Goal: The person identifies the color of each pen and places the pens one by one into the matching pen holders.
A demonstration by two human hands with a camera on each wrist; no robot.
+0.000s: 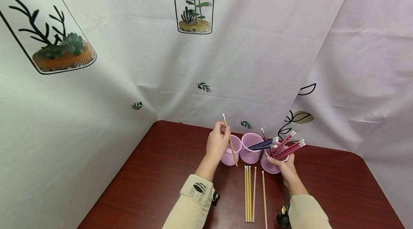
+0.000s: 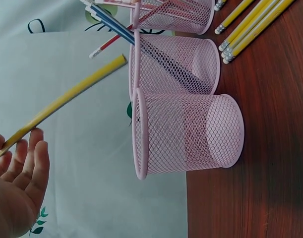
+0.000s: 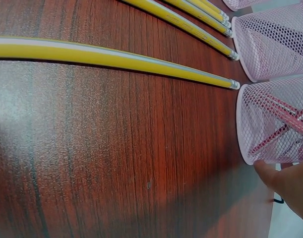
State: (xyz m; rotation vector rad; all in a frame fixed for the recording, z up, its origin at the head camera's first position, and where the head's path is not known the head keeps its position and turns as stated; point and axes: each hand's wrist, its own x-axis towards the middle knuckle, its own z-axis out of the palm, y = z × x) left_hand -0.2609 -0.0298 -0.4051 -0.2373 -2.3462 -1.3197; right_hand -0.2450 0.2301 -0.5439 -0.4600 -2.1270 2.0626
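My left hand (image 1: 217, 144) pinches a yellow pencil (image 2: 74, 92) near its eraser end, with the pencil's other end pointing down. It slants in front of the left pink mesh pencil cup (image 2: 191, 131), in which no pencils show. Dark blue pencils (image 1: 262, 144) lean in the middle cup (image 1: 250, 156). Red pencils (image 1: 292, 149) stand in the right cup (image 1: 269, 166), erasers up. My right hand (image 1: 288, 169) holds that right cup, thumb at its near side and fingers partly hidden around the far side.
Several yellow pencils (image 1: 247, 195) lie side by side on the dark wooden table (image 1: 145, 186) in front of the cups, eraser ends toward them. A single pencil (image 1: 264, 198) lies apart to their right. A printed white cloth (image 1: 180, 60) hangs behind the table.
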